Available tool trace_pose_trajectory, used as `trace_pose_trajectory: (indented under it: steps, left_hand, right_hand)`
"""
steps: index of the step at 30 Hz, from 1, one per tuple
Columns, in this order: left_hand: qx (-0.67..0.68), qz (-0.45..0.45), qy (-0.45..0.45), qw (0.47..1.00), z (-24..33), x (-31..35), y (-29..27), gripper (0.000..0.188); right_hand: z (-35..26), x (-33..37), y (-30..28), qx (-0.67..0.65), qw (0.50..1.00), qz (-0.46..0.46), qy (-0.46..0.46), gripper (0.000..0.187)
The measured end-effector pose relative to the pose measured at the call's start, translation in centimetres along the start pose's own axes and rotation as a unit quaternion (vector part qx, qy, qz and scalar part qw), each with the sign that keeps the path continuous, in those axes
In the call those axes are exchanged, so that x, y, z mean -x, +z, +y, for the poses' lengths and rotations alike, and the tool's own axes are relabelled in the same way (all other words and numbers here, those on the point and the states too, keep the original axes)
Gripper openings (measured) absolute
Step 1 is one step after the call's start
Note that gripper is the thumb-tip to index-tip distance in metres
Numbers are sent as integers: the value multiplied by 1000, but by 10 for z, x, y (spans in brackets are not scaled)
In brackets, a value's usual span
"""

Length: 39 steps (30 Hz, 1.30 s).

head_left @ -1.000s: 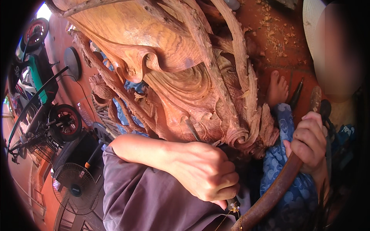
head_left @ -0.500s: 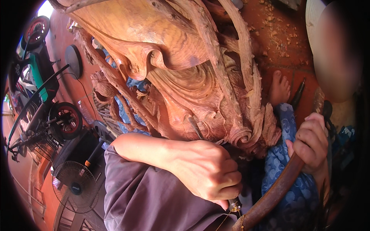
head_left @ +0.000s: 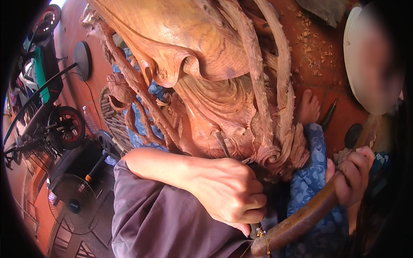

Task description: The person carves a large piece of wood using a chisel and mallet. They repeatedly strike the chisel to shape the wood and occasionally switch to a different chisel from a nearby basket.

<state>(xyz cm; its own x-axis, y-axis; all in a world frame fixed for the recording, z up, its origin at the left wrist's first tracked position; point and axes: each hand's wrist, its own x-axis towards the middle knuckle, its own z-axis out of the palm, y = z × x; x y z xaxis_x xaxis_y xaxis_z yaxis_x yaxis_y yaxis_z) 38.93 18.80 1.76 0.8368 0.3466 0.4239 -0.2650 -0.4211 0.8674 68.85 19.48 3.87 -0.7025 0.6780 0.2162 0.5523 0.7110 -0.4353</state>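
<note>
Grips chisel [head_left: 223,144] in tightly wrapped left fingers [head_left: 253,202], curved wooden club [head_left: 301,214] in curled right fingers [head_left: 355,172], at wood carving [head_left: 219,101]; faces shavings [head_left: 316,60] on red-tiled floor [head_left: 333,88], caged fan [head_left: 74,205] leftward.

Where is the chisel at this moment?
In the head view, the chisel is just right of centre in the lower half, gripped by the left hand, its shaft overlapping the carved wood.

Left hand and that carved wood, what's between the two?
In the head view, a slim metal tool shaft extends from the left hand toward the carved wood; whether its tip touches isn't clear.
</note>
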Motion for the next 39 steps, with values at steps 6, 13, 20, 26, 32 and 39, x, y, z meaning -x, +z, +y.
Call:
trace_pose_trajectory:
  steps: [6,13,20,26,32,39]
  left_hand:
    - [7,9,1,1000,1,1,1,35]
    - [16,18,-1,1000,0,0,2,34]
    - [17,84,-31,996,2,-9,1,36]
    - [43,127,-66,989,6,-12,3,39]
    - [62,145,-85,984,4,-17,-3,38]
    - [56,188,-101,975,2,-21,-3,37]
  right_hand:
    - [2,-5,-4,4,1000,-7,-7,34]
    - [0,-5,-7,17,1000,-11,-1,32]
    - [4,-8,-13,-23,999,22,10,32]
    - [9,-9,-6,-41,997,29,60,29]
    - [10,-2,-11,-71,992,42,94,31]
    - [14,12,12,-87,980,101,146,28]
